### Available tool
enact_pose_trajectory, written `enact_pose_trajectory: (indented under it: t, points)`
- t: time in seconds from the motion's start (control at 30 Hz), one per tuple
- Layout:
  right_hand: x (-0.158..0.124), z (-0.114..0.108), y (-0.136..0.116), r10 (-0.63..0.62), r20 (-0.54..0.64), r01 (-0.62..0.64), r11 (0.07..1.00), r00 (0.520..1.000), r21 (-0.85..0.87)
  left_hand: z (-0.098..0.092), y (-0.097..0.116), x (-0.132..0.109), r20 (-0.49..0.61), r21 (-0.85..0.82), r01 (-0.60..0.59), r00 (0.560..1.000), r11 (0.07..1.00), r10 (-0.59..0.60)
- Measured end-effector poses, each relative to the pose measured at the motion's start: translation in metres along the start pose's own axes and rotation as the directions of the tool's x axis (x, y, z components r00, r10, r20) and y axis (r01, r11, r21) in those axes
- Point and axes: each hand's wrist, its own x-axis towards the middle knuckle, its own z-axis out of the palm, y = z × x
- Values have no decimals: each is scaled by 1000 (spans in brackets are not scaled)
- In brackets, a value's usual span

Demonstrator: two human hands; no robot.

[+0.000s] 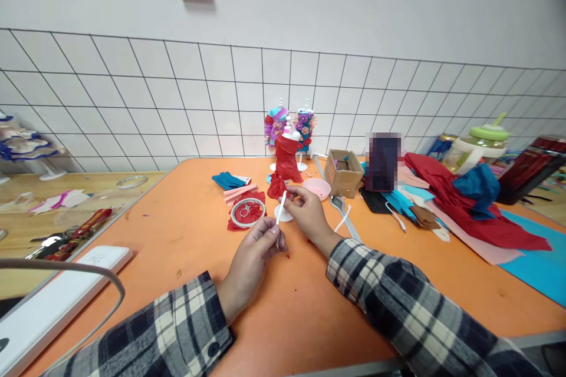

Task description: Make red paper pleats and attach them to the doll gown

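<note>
Both my hands pinch a thin white strip point(280, 212) over the orange table point(186, 247). My left hand point(253, 259) is closed on the strip's lower end. My right hand point(309, 212) is closed on its upper end, near a small red paper piece point(276, 187). Just behind stands a small mannequin in a red paper dress point(287, 159) on a white base. A roll of clear tape point(247, 212) lies on red paper to the left of my hands. Both sleeves are plaid.
Two decorated doll stands point(289, 123) are at the tiled wall. A pink bowl point(316, 188), a cardboard box point(344, 172), red and blue paper sheets point(477, 212) and a green-lidded jar point(480, 144) lie right. A white power strip point(57, 294) and scissors point(66, 238) lie left.
</note>
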Motion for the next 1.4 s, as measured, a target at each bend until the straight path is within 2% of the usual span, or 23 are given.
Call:
enact_pose_trajectory:
  t: [0.17, 0.4, 0.53, 0.6, 0.7, 0.8, 0.83, 0.9, 0.93, 0.97, 1.03, 1.1, 1.13, 1.17, 1.27, 1.4]
  points:
    - [4, 2, 3, 5, -27, -5, 1000, 1000, -15, 1, 0, 0, 13, -13, 3, 1000, 1000, -3]
    - [9, 4, 7, -75, -73, 69, 994, 994, -84, 2, 2, -1, -6, -36, -9, 1000, 999, 8]
    - [10, 6, 5, -29, -82, 23, 997, 996, -72, 2, 3, -3, 23, 23, -62, 998, 998, 62]
    - [9, 4, 4, -6, -46, 4, 1000, 999, -27, 1, 3, -4, 44, 60, -86, 996, 994, 84]
    - [6, -10, 3, 43, 17, -42, 999, 999, -25, -4, 2, -3, 58, 115, -108, 993, 987, 102]
    - [2, -42, 1, 96, 7, -93, 976, 995, -199, -9, 3, -1, 72, 180, -130, 990, 975, 119]
    - [1, -54, -1, 86, -9, -85, 964, 996, -253, -11, 3, 0, 81, 206, -136, 989, 969, 122]
    - [-3, -76, -7, -80, -45, 61, 943, 996, -326, -13, 4, 2, 108, 280, -133, 988, 951, 106]
    - [-6, -83, -12, -207, -12, 189, 912, 978, -364, -14, 4, 3, 128, 338, -124, 988, 933, 84]
    - [-10, -89, -17, -336, 67, 334, 858, 940, -391, -14, 4, 5, 151, 411, -117, 987, 904, 59]
    - [-17, -92, -26, -475, 333, 575, 734, 815, -361, -14, 4, 6, 197, 567, -125, 980, 814, 13]
    - [-23, -89, -31, -448, 554, 672, 675, 702, -305, -13, 4, 7, 243, 683, -161, 970, 713, -14]
    - [-26, -87, -32, -400, 616, 674, 672, 679, -307, -13, 5, 8, 262, 718, -180, 965, 672, -21]
    - [-27, -86, -31, -345, 650, 660, 674, 678, -331, -13, 6, 8, 277, 743, -196, 960, 640, -28]
    - [-28, -86, -26, -222, 651, 588, 691, 726, -420, -14, 10, 8, 285, 799, -208, 957, 564, -52]
    - [-25, -91, -20, -190, 630, 524, 752, 753, -399, -15, 12, 11, 243, 843, -177, 968, 508, -67]
